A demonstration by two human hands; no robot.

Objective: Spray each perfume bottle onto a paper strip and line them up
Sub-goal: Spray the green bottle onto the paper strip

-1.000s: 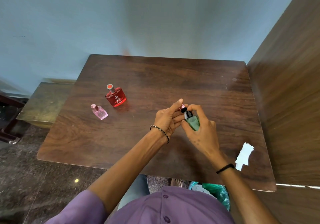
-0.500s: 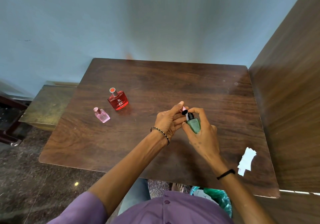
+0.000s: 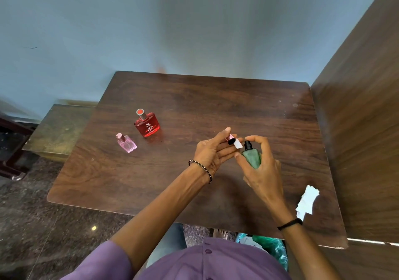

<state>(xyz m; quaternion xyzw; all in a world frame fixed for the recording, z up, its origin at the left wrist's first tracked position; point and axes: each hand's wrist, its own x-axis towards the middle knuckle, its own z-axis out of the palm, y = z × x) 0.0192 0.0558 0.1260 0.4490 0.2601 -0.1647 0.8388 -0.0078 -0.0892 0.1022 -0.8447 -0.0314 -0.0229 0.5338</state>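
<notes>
Two hands that I saw bunched together a moment ago now sit slightly apart over the middle of the desk (image 3: 216, 106). The left hand (image 3: 212, 150) has drawn back with a cap (image 3: 231, 140) and a white paper strip (image 3: 238, 144) pinched in its fingers. The right hand (image 3: 263, 171) is wrapped round the green bottle (image 3: 251, 158), forefinger arched over the bare black nozzle. My read is that the cap is off and the spray onto the strip comes next. The green bottle is small, widens toward its base and looks frosted; it is held roughly upright, just beside the strip. A red bottle (image 3: 148, 125) and a pink bottle (image 3: 127, 143) stand upright toward the left edge, and spare strips (image 3: 307, 199) lie near the right front corner.
</notes>
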